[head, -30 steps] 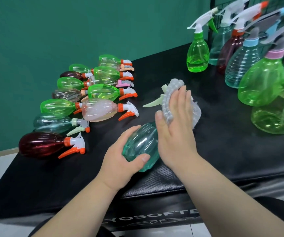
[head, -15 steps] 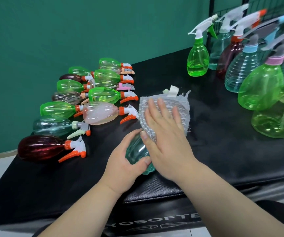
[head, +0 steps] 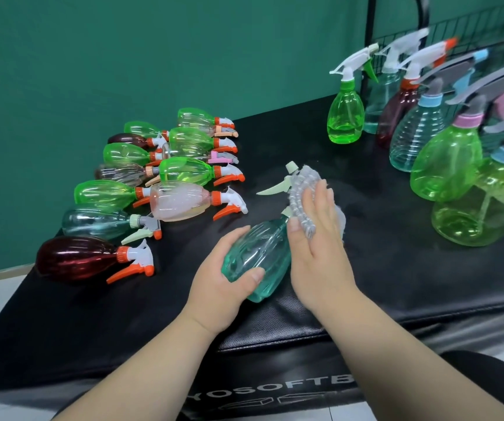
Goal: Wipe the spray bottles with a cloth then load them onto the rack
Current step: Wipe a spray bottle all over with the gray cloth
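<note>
Teal spray bottle (head: pixel 259 250) neck mostly hidden under grey cloth (head: pixel 300 199); rack cut off top right. Left hand (head: pixel 220 287) grips the bottle's base near the worktop (head: pixel 381 268) front. Right hand (head: pixel 320 241), fingers straight, presses cloth against its neck.

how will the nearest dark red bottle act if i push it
The dark red bottle lies on its rounded side, so it would likely roll, though its orange trigger may catch the mat. It looks empty, so probably light.
</note>
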